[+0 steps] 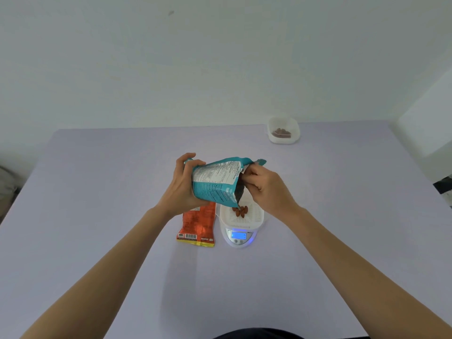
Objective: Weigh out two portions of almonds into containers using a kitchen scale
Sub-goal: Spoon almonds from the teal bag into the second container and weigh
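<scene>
i am seeing a white container point(255, 212) with a ribbed, slotted plastic floor sitting on the kitchen scale point(227, 237) near the middle of the lilac tabletop point(97, 192). a small cluster of brown almonds point(240, 211) is lying in it, right under the mouth of the bag. a 2nd container point(294, 133), a translucent white rounded square, is standing well apart at the far right edge of the tabletop, holding a few more almonds point(282, 132).

the left hand point(182, 189) is gripping the bottom end of a crinkled teal bag point(215, 182), which is tilting mouth-down over the white container. the right hand point(266, 189) is pinching the open edge at the bag's mouth. the bag's back is showing a white panel of fine print, too small for me to read.

the kitchen scale is white and rounded. its blue display point(239, 234) is glowing, with digits i cannot make out. an orange-red packet point(198, 226) with a barcode and a yellow hem is lying flat just beside the scale, on its left.
</scene>
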